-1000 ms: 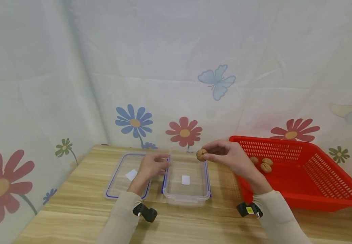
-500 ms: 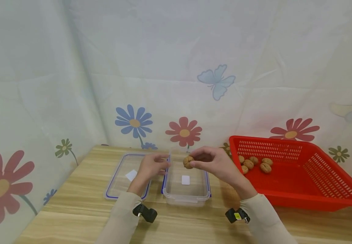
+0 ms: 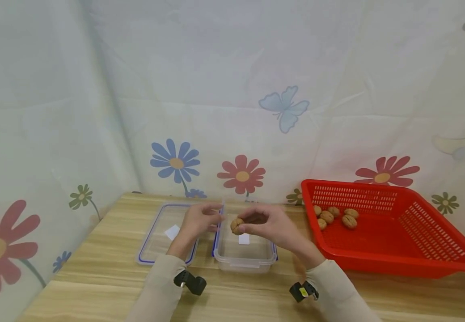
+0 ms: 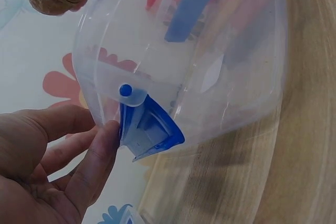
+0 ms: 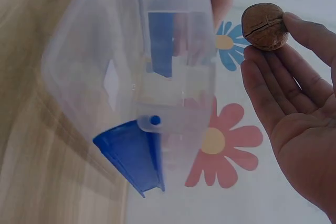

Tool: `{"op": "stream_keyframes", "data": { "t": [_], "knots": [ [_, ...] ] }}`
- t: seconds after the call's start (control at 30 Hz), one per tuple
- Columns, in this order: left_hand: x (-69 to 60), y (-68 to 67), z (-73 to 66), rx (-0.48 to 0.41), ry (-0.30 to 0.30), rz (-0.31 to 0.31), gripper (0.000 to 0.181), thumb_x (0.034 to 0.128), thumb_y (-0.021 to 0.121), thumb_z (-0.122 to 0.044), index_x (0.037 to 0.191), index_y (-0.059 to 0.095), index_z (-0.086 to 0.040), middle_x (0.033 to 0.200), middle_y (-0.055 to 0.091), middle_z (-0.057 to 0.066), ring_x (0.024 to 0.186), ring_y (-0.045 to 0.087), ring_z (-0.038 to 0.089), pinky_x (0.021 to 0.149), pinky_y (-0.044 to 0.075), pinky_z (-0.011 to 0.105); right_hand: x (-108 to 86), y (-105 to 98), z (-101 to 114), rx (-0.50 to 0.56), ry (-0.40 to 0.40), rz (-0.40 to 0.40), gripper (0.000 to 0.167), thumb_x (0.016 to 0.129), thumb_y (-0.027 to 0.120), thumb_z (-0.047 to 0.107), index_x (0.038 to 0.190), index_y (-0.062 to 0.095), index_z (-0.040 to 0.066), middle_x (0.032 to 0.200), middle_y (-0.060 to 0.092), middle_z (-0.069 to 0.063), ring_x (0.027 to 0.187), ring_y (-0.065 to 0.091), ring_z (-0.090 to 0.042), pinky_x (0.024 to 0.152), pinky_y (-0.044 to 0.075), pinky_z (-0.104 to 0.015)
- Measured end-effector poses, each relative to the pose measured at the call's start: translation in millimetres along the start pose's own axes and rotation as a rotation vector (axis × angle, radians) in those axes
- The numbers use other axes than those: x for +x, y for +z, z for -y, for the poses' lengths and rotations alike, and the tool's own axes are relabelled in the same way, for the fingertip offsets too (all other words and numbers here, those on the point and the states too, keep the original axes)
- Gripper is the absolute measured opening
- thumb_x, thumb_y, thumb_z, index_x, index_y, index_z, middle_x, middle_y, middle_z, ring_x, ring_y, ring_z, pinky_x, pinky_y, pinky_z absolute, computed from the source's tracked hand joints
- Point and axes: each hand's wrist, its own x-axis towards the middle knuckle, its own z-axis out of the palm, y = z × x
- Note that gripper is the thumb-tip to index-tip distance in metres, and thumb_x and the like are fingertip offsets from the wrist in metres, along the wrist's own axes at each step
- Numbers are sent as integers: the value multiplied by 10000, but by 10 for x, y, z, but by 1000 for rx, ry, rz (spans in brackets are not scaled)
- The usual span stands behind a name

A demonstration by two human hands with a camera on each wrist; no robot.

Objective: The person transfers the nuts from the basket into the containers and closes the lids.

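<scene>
A walnut (image 3: 237,226) is pinched between the thumb and fingertips of my right hand (image 3: 272,226), above the clear plastic food container (image 3: 245,261). The right wrist view shows the thumb on one side of this walnut (image 5: 265,26) and the fingers on the other. The container stands on the table with its top uncovered and a white label at its bottom. My left hand (image 3: 200,220) is at its left rim; in the left wrist view the fairly straight fingers (image 4: 100,153) touch the edge by the blue latch (image 4: 149,129), which hangs outward.
Right of the container is a red plastic basket (image 3: 393,263) with several walnuts (image 3: 327,217) in its left part. The clear lid with a blue seal (image 3: 149,260) lies flat at the left, partly under my left arm. A flowered cloth (image 3: 200,80) hangs behind the wooden table.
My right hand has brought the walnut leftward and lower, from the container's right rim to above its middle. More walnuts in the basket are uncovered. The left hand stays in place.
</scene>
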Motion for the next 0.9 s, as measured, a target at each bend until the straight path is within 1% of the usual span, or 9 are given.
{"op": "stream_keyframes", "data": {
  "t": [0.2,0.27,0.5,0.73,0.9],
  "knots": [
    [5,-1,14,-5,2,-1,375,942,766,16,1312,715,42,1072,762,195,904,762,300,742,678,374,16,103,-76,-6,34,22,275,966,807,128,1222,756,42,1119,767,-69,985,742,-239,894,639,-313],
    [13,4,19,-8,0,0,378,938,769,19,1312,716,40,1072,764,194,905,763,306,741,678,372,20,135,-97,-20,32,34,266,959,815,126,1207,762,44,1113,768,-59,975,739,-231,896,639,-314],
    [25,8,19,7,-1,6,376,949,766,3,1319,712,36,1076,764,187,889,763,286,757,678,386,27,230,-178,-68,69,46,234,940,839,137,1162,782,87,1088,767,5,967,729,-168,899,621,-264],
    [27,8,21,17,-6,6,374,950,767,-4,1319,715,26,1070,763,178,869,760,266,770,677,389,44,309,-240,-51,59,71,205,931,844,117,1127,792,82,1046,780,7,964,736,-167,907,620,-269],
    [33,11,26,-2,-6,3,370,945,763,14,1310,713,42,1074,762,193,869,760,268,792,676,419,44,352,-284,-90,54,90,206,925,854,137,1118,804,84,1024,789,29,945,733,-136,901,617,-264]
  ]
}}
